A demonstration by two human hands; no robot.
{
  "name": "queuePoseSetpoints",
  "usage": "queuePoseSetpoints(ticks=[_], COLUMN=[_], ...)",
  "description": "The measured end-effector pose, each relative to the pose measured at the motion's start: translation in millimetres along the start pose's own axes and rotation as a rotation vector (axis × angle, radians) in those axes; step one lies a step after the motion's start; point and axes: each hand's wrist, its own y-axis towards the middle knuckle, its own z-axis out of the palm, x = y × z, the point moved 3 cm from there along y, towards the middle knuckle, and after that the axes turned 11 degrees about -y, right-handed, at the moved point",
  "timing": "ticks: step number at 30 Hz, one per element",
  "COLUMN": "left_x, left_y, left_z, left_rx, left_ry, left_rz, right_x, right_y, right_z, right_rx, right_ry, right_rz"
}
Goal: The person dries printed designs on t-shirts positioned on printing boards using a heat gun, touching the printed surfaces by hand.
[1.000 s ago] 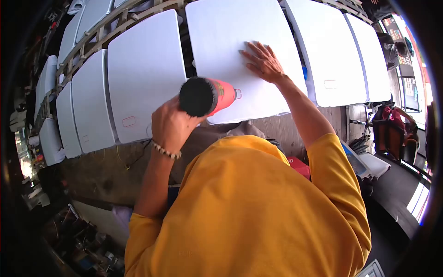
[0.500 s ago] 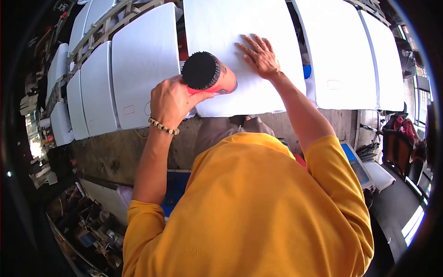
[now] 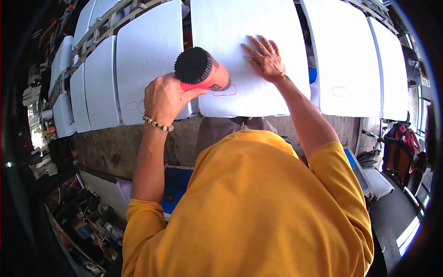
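Row of white boards, red outlines

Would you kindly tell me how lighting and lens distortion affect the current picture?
Head view: fisheye distortion bends the row of white panels, corners black; head view, right: panels nearly washed out, glare on the dark surface; head view, lower left: clutter in shadow; head view, centre: red tool crisp.

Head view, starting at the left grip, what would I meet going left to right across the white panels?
Left grip, red tool, right grip, blue object, white panel with red outline, rightmost white panel.
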Motion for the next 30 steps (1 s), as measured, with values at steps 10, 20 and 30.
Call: queuePoseSetpoints(ticks=[10, 20, 30], left_x=[23, 41, 27], left_y=[-15, -34, -42], left_z=[-16, -26, -23], left_rx=[-0.02, -0.027, 0.002], left_ry=[0.068, 0.031, -0.023], left_rz=[-0.08, -0.05, -0.047], right_x=[1, 2, 6], right_y=[-1, -1, 1], right_z=[5, 4, -2], right_rx=[0.075, 0.097, 0.144], right_ry=[-0.082, -0.142, -0.141], right_rz=[0.019, 0.019, 0.038])
